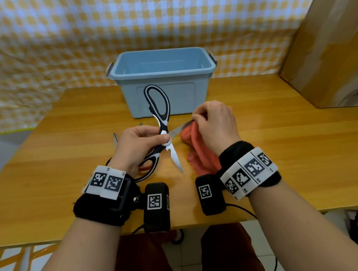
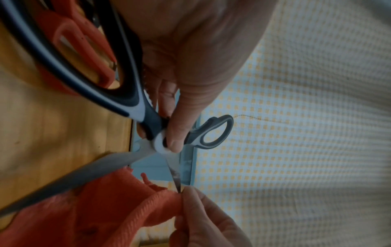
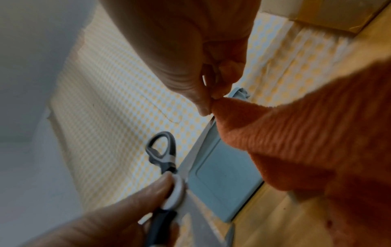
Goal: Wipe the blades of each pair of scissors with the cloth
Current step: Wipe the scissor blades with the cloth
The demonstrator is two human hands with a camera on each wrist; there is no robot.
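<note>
Each bare forearm carries a black fabric wristband (image 1: pixel 98 211). On each band sit white plates (image 1: pixel 105 182) printed with black square fiducial markers: two on the left band, three or more on the right band (image 1: pixel 250 172). Beside each band, a black camera housing (image 1: pixel 157 207) bears further marker labels. Black cables (image 1: pixel 242 209) leave the housings. Dark red-brown trousers (image 1: pixel 144 257) cover the legs.

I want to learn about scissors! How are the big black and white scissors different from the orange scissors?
The black and white scissors are held up in the left hand, while the orange scissors lie on the table. The black and white scissors are spread wide open, with the right hand pinching the cloth around one blade; the orange scissors are untouched and mostly hidden. Both have loop handles.
</note>
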